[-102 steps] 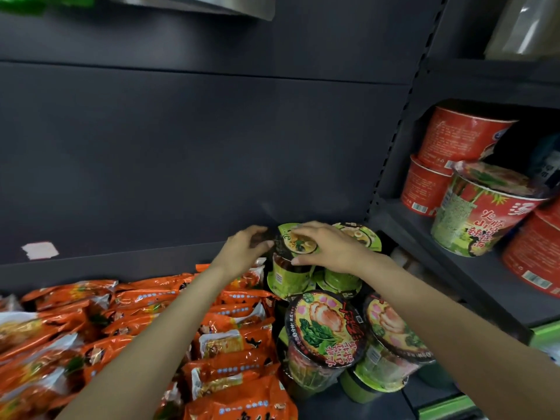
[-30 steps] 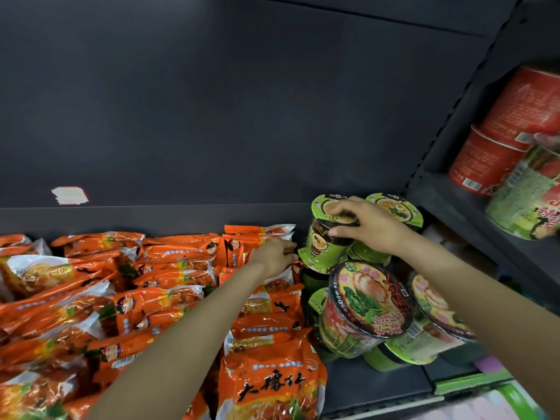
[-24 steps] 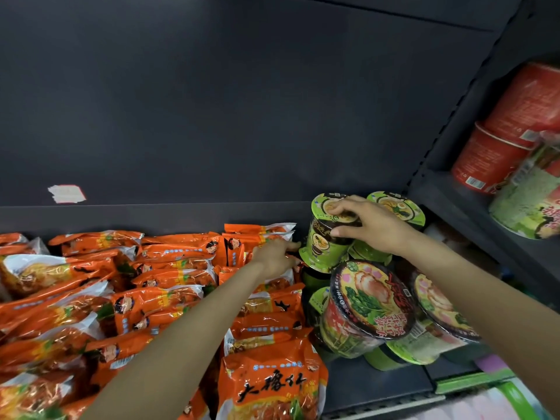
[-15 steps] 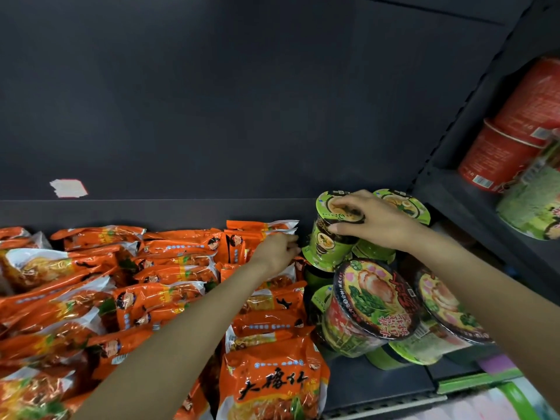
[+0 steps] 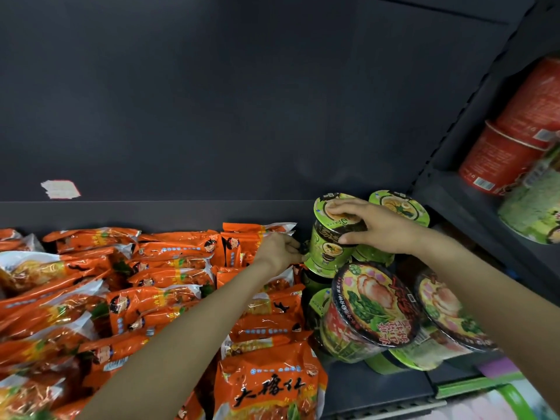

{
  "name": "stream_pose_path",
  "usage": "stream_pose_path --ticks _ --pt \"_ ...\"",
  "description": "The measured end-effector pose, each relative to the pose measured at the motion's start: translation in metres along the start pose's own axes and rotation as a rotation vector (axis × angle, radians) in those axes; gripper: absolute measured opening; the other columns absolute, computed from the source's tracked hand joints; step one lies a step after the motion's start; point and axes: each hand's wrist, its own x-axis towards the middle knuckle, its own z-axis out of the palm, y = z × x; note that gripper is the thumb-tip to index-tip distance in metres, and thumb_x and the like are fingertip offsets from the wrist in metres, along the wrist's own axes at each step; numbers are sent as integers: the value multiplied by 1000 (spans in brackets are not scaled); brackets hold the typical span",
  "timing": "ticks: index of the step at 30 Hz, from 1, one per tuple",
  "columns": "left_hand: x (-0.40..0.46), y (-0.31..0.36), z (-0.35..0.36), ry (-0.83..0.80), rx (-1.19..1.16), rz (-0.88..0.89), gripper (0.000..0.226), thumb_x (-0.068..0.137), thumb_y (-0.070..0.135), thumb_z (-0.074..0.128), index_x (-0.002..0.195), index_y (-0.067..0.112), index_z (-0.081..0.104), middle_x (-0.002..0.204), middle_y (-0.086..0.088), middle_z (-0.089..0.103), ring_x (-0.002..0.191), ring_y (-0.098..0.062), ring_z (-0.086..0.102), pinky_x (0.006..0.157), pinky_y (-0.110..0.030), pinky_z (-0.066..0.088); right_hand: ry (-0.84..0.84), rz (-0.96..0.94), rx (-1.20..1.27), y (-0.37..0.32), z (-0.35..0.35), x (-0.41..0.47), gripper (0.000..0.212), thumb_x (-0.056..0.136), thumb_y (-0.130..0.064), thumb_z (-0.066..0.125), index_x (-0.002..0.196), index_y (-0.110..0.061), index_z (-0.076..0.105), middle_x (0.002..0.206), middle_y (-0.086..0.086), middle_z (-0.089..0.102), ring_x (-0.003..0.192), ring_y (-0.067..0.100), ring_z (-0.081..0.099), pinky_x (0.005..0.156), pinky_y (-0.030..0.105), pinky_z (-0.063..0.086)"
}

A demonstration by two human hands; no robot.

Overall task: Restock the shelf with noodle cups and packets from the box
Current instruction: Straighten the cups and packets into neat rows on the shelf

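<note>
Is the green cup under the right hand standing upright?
No: the green cup leans to the left on the stack while the right hand holds it at the lid.

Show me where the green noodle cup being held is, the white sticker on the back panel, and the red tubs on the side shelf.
green noodle cup (image 5: 328, 253), head view, on its side wall below the fingers.
white sticker (image 5: 60, 189), head view, on its middle.
red tubs (image 5: 497, 159), head view, on the lower tub's side.
</note>
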Motion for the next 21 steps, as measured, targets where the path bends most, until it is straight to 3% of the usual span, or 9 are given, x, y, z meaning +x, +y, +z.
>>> stream_pose_path --ticks 2,5,9,14,17,21 --pt "-1 -2 -2 -20 -19 22 49 77 14 76 121 2 60 114 -12 67 104 -20 64 93 -27 49 -6 -5 26 1 -1 -1 57 84 -18 68 136 -25 45 143 -15 34 129 -4 27 103 11 22" --pt "2 0 -4 -67 9 78 66 77 14 76 136 8 47 131 -11 57 119 -21 55 102 -28 43 42 7 49 -1 0 -1 50 84 -30 67 131 -26 50 138 -16 39 125 -3 33 100 12 23" --pt "4 2 -4 -134 100 137 65 83 19 70 141 12 41 143 -6 46 127 -19 48 107 -27 36 87 -5 5 -1 3 2 42 87 -30 63 128 -22 53 138 -12 43 127 4 38 99 13 25" --pt "2 0 -4 -142 35 115 57 82 14 71 133 7 49 132 -9 55 118 -18 54 96 -19 40 64 -2 54 1 1 1 41 85 -25 67 124 -23 55 137 -13 43 129 6 38 106 20 28" --pt "-1 -3 -1 -91 -49 68 48 78 8 74 123 2 56 119 -13 62 104 -16 58 88 -17 44 -10 0 62 1 -3 -1 45 84 -20 69 126 -27 53 139 -13 40 128 4 37 103 18 29" --pt "0 3 -1 -120 11 51 56 85 17 67 136 6 45 132 -11 56 121 -21 53 99 -25 41 9 35 44 -3 -3 -3 51 84 -35 67 131 -32 48 137 -13 37 126 5 37 100 19 31"
